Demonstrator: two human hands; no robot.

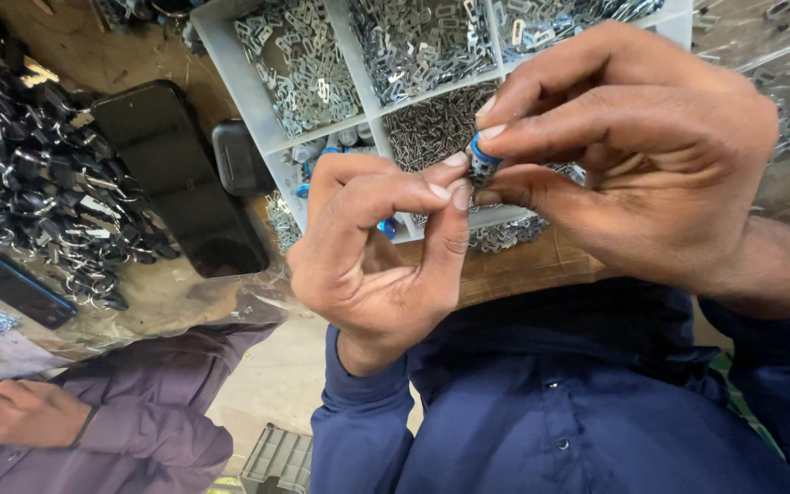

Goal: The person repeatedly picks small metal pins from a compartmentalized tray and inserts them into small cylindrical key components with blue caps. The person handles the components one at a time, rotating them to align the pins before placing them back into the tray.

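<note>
Blue and silver in colour, a small cylindrical part is pinched between both hands, directly above the front edge of a white compartment tray. The right hand is closed on the part: its index fingertip presses on the blue ring from above and its thumb supports the part from below. The left hand meets the part from the opposite side, its index fingertip and thumb tip brought together against the lower metal end. Both hands are therefore at the part, touching it; neither is nearer than the other. The part lies at the contact point between the two sets of fingertips, to the inner side of each hand. Its long axis appears to run roughly upright, slightly tilted, with the blue end uppermost; most of its body is hidden by the fingers, so the exact tilt cannot be told.

Beyond the hands, the tray compartments are filled with small metal clips and thin metal pins. Further blue-capped parts lie in the compartment just beyond the left hand. A heap of black and metal pieces is spread on the bench well to the outer side of the left hand. A co-worker's hand rests apart, nearer than the left hand.
</note>
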